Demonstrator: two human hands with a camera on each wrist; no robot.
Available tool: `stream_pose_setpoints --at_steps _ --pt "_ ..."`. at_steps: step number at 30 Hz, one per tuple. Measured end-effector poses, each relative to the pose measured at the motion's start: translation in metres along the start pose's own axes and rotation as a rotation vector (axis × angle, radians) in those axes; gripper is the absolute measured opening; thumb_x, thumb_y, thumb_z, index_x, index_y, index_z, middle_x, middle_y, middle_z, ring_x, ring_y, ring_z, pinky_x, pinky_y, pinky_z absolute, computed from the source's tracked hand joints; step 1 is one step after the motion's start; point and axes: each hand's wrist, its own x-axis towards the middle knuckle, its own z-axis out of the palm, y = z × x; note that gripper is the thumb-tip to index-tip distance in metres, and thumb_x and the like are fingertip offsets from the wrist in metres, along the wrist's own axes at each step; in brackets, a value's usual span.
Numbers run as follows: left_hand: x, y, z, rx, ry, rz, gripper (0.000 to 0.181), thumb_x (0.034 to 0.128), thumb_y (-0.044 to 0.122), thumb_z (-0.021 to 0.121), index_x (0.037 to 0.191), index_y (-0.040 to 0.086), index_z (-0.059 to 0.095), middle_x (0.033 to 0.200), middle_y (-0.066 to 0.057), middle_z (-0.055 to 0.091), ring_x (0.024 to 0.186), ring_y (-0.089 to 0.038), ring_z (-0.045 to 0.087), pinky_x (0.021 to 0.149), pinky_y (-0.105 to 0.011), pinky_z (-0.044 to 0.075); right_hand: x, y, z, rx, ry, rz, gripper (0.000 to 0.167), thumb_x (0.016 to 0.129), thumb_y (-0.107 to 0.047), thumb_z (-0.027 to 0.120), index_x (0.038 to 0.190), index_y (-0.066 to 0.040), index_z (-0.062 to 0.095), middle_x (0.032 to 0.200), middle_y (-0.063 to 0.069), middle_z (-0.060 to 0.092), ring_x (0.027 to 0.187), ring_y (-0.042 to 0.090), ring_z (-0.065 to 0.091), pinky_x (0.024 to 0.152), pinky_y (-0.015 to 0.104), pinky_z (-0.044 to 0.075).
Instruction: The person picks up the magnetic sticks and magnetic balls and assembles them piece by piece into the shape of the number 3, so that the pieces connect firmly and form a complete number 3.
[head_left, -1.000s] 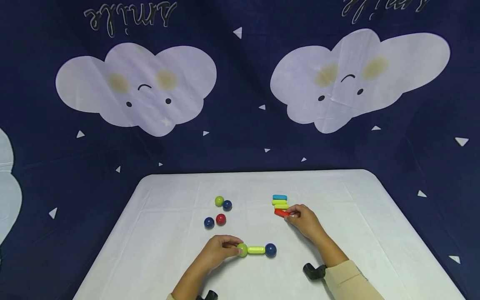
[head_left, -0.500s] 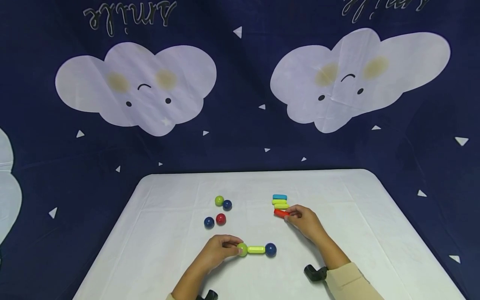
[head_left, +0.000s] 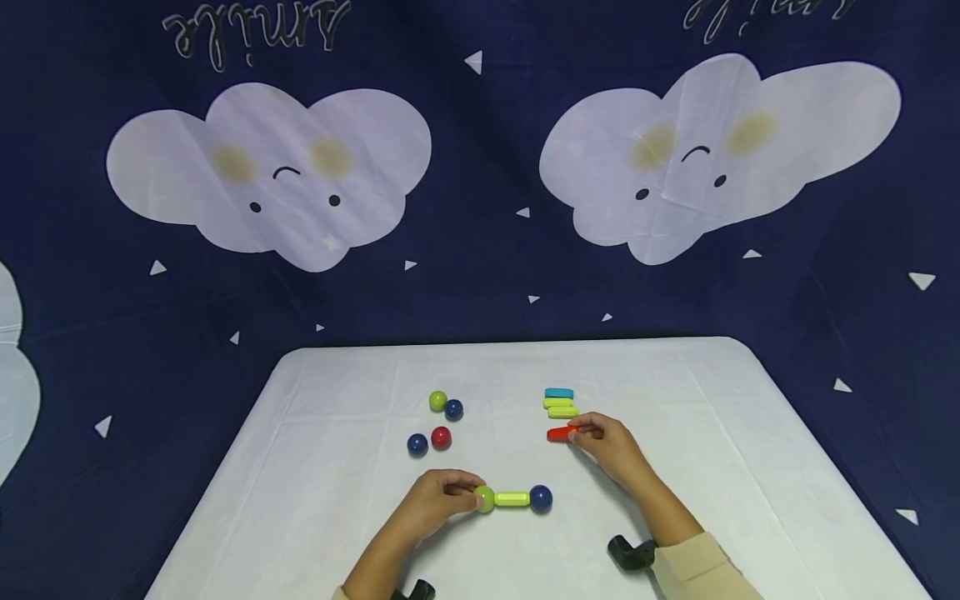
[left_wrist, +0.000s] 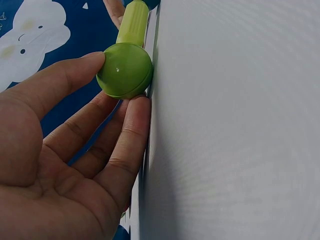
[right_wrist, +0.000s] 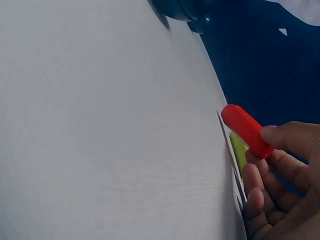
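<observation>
My left hand (head_left: 438, 504) pinches a green ball (left_wrist: 125, 71) between thumb and fingers. That ball sits on one end of a yellow-green rod (head_left: 512, 499), and a dark blue ball (head_left: 541, 498) caps the other end; the joined piece lies on the white table. Farther out and to the right, my right hand (head_left: 609, 443) pinches one end of a red rod (right_wrist: 245, 129) between thumb and fingers. Just beyond it lie two yellow-green rods (head_left: 562, 412) and a blue rod (head_left: 558, 393) in a stack-like row.
Left of the rods on the white table (head_left: 675, 392) lie a green ball (head_left: 438, 402), a dark blue ball (head_left: 453, 409), a red ball (head_left: 441, 437) and another dark blue ball (head_left: 417, 445). A dark blue cloth (head_left: 480, 308) with clouds hangs behind the table's far edge.
My right hand has drawn the red rod slightly toward me, away from the yellow-green rods, and turned it more level. The left hand and its joined piece stay in place.
</observation>
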Motion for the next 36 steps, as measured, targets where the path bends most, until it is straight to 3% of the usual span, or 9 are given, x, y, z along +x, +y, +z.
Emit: stream_pose_setpoints --at_steps 5,14,18,28,36 --pt "-0.001 0.001 0.0 -0.008 -0.001 0.0 0.029 0.0833 0.017 0.081 0.109 0.006 0.076 0.094 -0.005 0.076 0.084 -0.01 0.066 0.074 -0.025 0.053 -0.003 -0.002 0.001 0.066 -0.016 0.028 0.023 0.094 -0.014 0.069 0.116 -0.008 0.072 0.098 0.007 0.073 0.083 0.015 0.061 0.066 0.024 0.05" --pt "-0.001 0.002 0.0 0.004 0.003 -0.002 0.028 0.083 0.017 0.081 0.109 0.007 0.076 0.093 -0.004 0.076 0.084 -0.01 0.066 0.074 -0.025 0.053 -0.009 -0.005 0.008 0.251 -0.054 0.022 0.028 0.097 -0.006 0.063 0.123 0.003 0.069 0.12 0.02 0.071 0.093 0.015 0.071 0.081 0.026 0.06" --pt "0.0 0.002 -0.001 0.013 0.001 -0.013 0.028 0.0827 0.019 0.082 0.108 0.008 0.077 0.092 -0.002 0.076 0.084 -0.01 0.066 0.074 -0.025 0.052 -0.011 -0.007 0.013 0.296 -0.067 0.031 0.029 0.097 -0.003 0.061 0.125 0.004 0.067 0.121 0.023 0.069 0.093 0.015 0.072 0.082 0.026 0.06" --pt "-0.001 0.002 -0.001 0.016 0.003 -0.019 0.029 0.0824 0.02 0.082 0.109 0.009 0.076 0.093 -0.001 0.075 0.084 -0.011 0.065 0.074 -0.025 0.052 -0.015 -0.01 0.02 0.351 -0.085 0.037 0.027 0.096 -0.004 0.062 0.122 0.005 0.065 0.105 0.016 0.068 0.084 0.016 0.07 0.077 0.029 0.061" --pt "-0.001 0.002 -0.001 0.008 -0.001 -0.015 0.029 0.083 0.019 0.081 0.11 0.008 0.076 0.093 -0.002 0.076 0.085 -0.011 0.065 0.075 -0.026 0.052 -0.019 -0.012 0.025 0.369 -0.12 0.003 0.025 0.095 -0.006 0.065 0.117 0.006 0.064 0.101 0.014 0.071 0.084 0.016 0.07 0.075 0.03 0.061"
